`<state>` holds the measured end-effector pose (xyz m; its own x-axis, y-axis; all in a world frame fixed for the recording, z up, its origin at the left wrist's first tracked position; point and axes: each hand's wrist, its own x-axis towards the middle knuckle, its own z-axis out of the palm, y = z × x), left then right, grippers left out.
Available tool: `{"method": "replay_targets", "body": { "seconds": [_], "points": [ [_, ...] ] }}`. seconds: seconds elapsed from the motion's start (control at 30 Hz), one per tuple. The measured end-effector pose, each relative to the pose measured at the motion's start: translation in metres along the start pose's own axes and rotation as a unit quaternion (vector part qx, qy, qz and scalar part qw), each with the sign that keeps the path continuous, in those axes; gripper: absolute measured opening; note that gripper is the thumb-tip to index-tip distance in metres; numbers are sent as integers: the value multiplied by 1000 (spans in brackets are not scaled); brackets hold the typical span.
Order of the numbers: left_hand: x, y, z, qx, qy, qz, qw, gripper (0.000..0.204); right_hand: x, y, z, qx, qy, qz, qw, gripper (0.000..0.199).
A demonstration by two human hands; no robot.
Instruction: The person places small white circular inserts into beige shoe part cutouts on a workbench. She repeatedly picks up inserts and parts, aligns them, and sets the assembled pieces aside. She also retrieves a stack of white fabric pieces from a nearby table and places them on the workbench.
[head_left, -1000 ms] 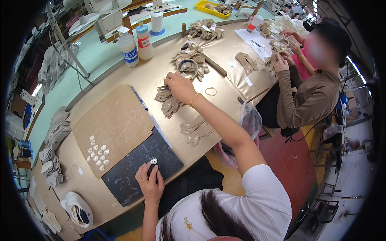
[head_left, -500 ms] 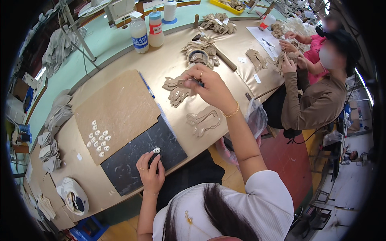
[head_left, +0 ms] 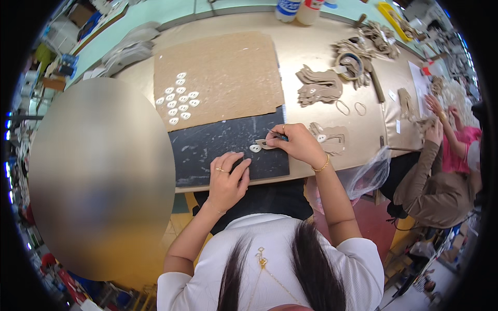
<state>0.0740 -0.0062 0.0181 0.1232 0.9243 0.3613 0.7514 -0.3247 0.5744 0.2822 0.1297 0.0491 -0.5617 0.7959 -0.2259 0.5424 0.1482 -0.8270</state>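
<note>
On the black board lies a small white oval piece with two dark holes. My right hand is closed, pinching a thin beige cut-out piece whose tip meets the white piece. A slim dark tool also sits in that hand; its kind is unclear. My left hand rests on the board left of the white piece, fingers apart and holding nothing. More white oval pieces lie in a cluster on the brown cardboard sheet behind.
Stacked beige cut-outs, two rubber bands and a tape roll lie to the right. Beyond them is a yellow tray. Bottles stand at the back. Co-workers sit at the right. A blurred oval covers the left.
My right hand has come from the beige stacks to the black board, bringing a beige piece to the white oval. My left hand has drawn off the white piece. The view has shifted.
</note>
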Motion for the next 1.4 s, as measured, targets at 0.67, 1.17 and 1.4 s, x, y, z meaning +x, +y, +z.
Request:
{"method": "replay_targets", "body": {
  "seconds": [0.67, 1.17, 1.4],
  "points": [
    [-10, 8, 15, 46, -55, 59, 996, 41, 23, -5, 10, -89, -84, -88, 989, 23],
    [-9, 11, 15, 79, -79, 54, 992, 50, 26, -6, 7, -104, -100, -100, 985, 22],
    [1, 19, 11, 72, -94, 43, 992, 52, 25, -4, 8, -107, -93, -88, 986, 23]
  ]
}}
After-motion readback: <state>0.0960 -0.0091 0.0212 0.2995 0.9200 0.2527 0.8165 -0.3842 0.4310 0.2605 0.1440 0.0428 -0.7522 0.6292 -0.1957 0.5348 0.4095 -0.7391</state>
